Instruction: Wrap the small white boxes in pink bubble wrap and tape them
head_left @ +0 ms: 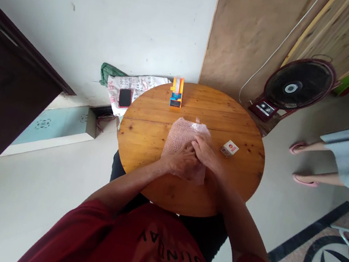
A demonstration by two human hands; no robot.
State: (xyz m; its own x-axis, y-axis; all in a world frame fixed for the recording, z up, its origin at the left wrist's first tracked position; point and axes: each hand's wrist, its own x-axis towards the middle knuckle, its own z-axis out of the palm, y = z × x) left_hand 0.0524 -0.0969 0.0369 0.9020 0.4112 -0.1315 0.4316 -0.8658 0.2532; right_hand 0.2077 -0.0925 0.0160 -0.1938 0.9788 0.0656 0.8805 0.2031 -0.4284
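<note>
Pinkish bubble wrap (177, 133) lies on the round wooden table (140, 143), in the middle of the view. My left hand (184, 162) rests on its lower part with the fingers spread. Beside and partly against it, my right hand (204, 151) lies on the wrap's right side, its fingers extended over the left hand's fingertips. A shiny strip of clear tape shows at the wrap's upper edge. Whatever the wrap encloses, if anything, cannot be made out.
An orange and blue tape dispenser (176, 94) stands at the table's far edge. A small white card (230, 147) lies at the right. Beyond are a phone (124, 97) on a printed sack, a fan (292, 88) and a person's legs (325, 177).
</note>
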